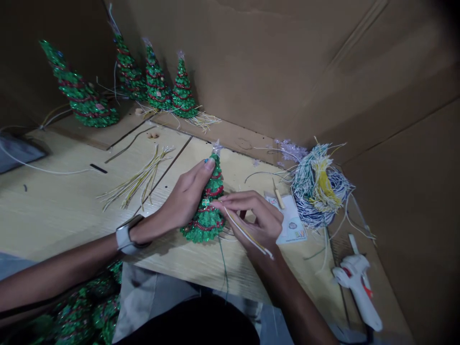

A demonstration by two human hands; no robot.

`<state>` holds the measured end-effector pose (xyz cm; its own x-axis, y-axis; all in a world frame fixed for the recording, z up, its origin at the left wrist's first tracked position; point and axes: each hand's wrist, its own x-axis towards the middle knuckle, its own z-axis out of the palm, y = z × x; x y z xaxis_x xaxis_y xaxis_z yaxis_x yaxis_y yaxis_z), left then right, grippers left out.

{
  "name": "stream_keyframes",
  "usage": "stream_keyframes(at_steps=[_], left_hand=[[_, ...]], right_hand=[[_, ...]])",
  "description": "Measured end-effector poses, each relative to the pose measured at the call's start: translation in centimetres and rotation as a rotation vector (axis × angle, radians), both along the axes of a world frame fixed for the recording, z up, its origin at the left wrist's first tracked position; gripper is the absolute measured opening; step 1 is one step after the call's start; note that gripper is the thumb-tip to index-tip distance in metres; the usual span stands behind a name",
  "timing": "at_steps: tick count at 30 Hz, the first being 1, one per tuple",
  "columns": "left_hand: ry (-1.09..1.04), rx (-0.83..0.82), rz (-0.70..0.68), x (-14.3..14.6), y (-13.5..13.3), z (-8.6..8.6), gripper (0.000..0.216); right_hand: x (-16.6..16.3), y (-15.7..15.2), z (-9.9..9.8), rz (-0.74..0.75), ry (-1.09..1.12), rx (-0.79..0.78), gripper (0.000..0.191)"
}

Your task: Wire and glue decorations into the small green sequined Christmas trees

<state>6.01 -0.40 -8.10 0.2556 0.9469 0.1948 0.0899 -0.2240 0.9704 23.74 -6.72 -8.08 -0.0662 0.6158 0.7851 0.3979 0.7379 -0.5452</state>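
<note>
Green glittery cone-shaped Christmas tree (206, 223) is being clamped in the left hand (183, 196), while the right hand (257, 215) is pinching thin yellow-and-white wires (244, 231) against its side.

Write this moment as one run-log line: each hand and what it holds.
left hand: grips green tinsel tree | right hand: pinches yellow-white wires | nearby: glue gun

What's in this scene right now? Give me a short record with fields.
Left hand: grips small green tree
Right hand: pinches wires against the tree
Left wrist: white watch
Nearby: wire bundle, glue gun
Behind: four green trees
</note>
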Motion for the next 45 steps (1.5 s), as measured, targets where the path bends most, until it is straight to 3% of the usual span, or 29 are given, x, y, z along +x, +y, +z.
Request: stream_keyframes(at_steps=[7,11,16,19,30,37,45], left_hand=[[0.039,0.004,0.016,0.04,0.41,-0.03,0.054],[0.002,-0.042,0.009,0.15,0.3,0.2,0.054],[-0.031,-0.053,0.002,0.17,0.3,0.31,0.054],[-0.054,-0.095,-0.012,0.17,0.34,0.3,0.054],[-0.037,-0.053,-0.006,0.29,0.22,0.35,0.053],[0.022,0.004,0.006,0.08,0.3,0.24,0.054],[-0.017,-0.065,0.011,0.19,0.3,0.25,0.055]], right_hand=[[-0.4,0.12,0.59,-0.041,0.086,-0.131,0.016],[-0.14,0.38,0.43,-0.051,0.017,-0.208,0.012],[0.41,0.52,0.68,0.075,-0.021,-0.124,0.014],[0.36,0.36,0.81,0.056,0.015,-0.069,0.021],[0.44,0.37,0.68,0.031,-0.03,-0.319,0.007],[0.12,0.53,0.81,0.026,0.051,-0.152,0.01],[-0.15,0.8,0.91,-0.044,0.091,-0.238,0.007]])
